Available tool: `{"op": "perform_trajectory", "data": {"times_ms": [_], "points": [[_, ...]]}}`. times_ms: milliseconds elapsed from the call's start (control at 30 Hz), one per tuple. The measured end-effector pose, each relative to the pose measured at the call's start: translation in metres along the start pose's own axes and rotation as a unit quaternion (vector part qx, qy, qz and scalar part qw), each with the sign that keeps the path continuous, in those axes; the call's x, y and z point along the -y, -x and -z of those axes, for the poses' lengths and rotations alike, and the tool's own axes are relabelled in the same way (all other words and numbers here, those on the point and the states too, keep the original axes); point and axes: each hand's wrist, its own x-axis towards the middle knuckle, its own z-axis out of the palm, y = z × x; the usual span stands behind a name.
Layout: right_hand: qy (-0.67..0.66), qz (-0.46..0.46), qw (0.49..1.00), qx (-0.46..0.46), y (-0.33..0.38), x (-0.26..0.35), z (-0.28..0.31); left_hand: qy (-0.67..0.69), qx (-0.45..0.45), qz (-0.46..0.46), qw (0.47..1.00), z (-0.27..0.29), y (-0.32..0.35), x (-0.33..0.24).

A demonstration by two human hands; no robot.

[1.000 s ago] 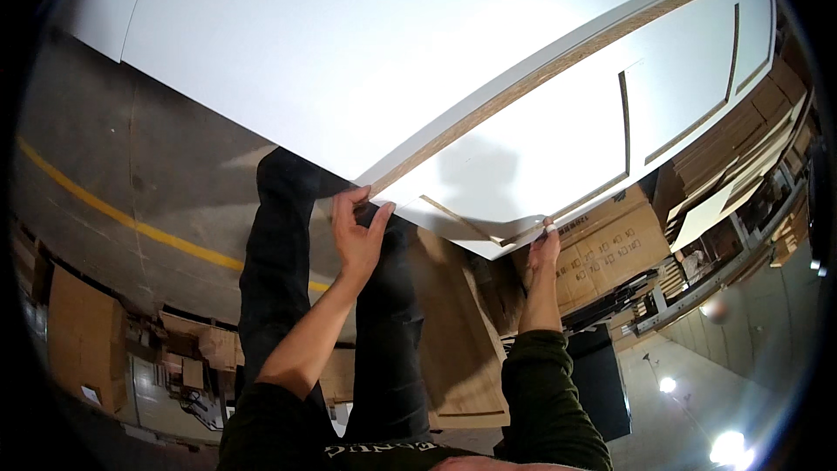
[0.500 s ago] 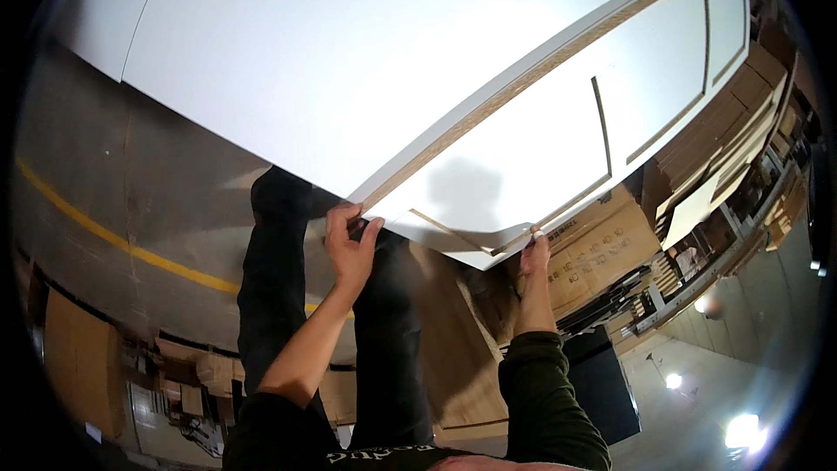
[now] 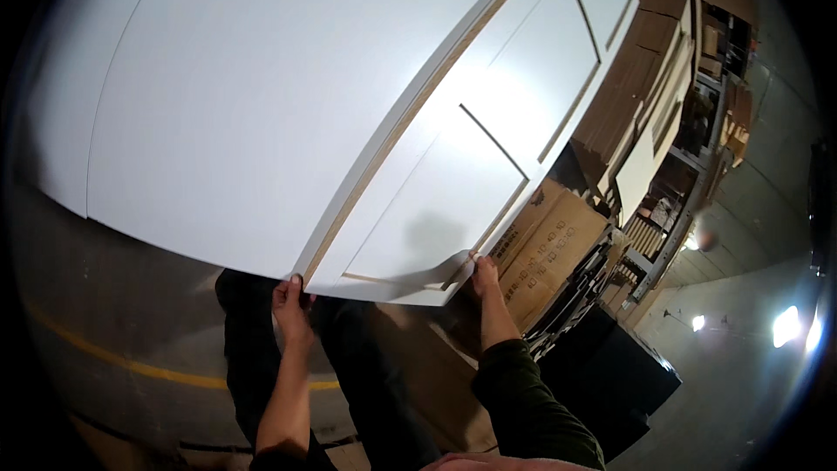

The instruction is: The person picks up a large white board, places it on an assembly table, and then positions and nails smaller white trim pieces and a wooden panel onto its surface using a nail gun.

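Note:
A long white panel (image 3: 471, 190) with framed grooves cut into its face runs away from me to the far right. Its left long edge shows a strip of bare brown chipboard and lies beside a wide white board surface (image 3: 235, 96). My left hand (image 3: 294, 310) pinches the near left corner of the grooved panel, thumb and fingers closed at the chipboard edge. At the panel's right long edge, close to the near right corner, my right hand (image 3: 485, 276) is closed around the rim. Some of its fingers are hidden by the panel.
Printed cardboard boxes (image 3: 558, 249) stand right of the panel, with a black box-like object (image 3: 606, 379) nearer me. Stacked brown and pale boards (image 3: 649, 109) lie farther off at the right. A yellow line (image 3: 174, 373) crosses the grey floor at left.
The view has turned, and the panel now points more steeply away from me. Both hands appear lower and farther left in the picture, still gripping the panel's near end.

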Motion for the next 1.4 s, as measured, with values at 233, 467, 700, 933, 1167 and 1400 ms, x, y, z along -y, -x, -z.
{"op": "perform_trajectory", "data": {"times_ms": [233, 467, 700, 933, 1167, 1400], "points": [[-0.220, 0.052, 0.974, 0.027, -0.014, 0.070, -0.003, -0.057, 0.027, 0.072, 0.995, -0.013, 0.013, -0.019], [-0.036, 0.162, 0.974, -0.152, -0.019, 0.124, -0.016, -0.012, 0.103, 0.115, 0.988, -0.003, 0.002, -0.001], [-0.048, 0.107, 0.985, -0.123, -0.005, 0.130, -0.019, 0.014, 0.078, 0.104, 0.991, -0.011, 0.011, -0.008], [-0.051, 0.112, 0.986, -0.114, -0.011, 0.124, -0.016, 0.041, 0.085, 0.107, 0.990, 0.002, 0.003, 0.001], [-0.066, 0.112, 0.983, -0.134, 0.001, 0.135, -0.016, 0.089, 0.083, 0.119, 0.985, -0.012, 0.012, 0.013], [-0.050, 0.095, 0.983, -0.151, -0.045, 0.116, 0.008, 0.103, 0.089, 0.121, 0.983, -0.013, 0.008, 0.018]]}}
